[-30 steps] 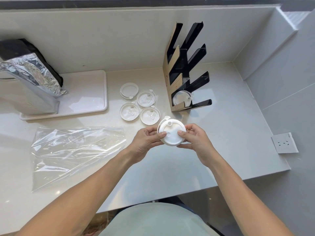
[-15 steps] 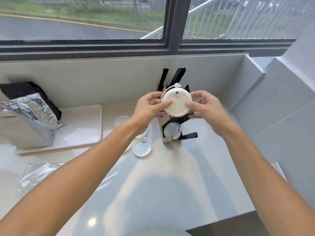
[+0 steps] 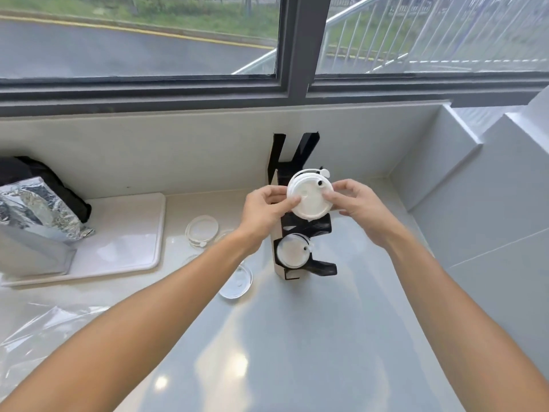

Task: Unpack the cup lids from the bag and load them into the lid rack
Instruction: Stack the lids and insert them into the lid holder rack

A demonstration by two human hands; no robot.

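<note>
Head view: both hands up at the black lid rack (image 3: 309, 227). Left hand (image 3: 263, 208) and right hand (image 3: 355, 203) pinch a white lid (image 3: 309, 196) by its edges, fingers clamped on it, in front of a middle slot. One lid (image 3: 292, 251) sits in the bottom slot. Loose lids (image 3: 202, 230) lie on the bench (image 3: 297, 337), clear bag (image 3: 35, 331) at left.
</note>
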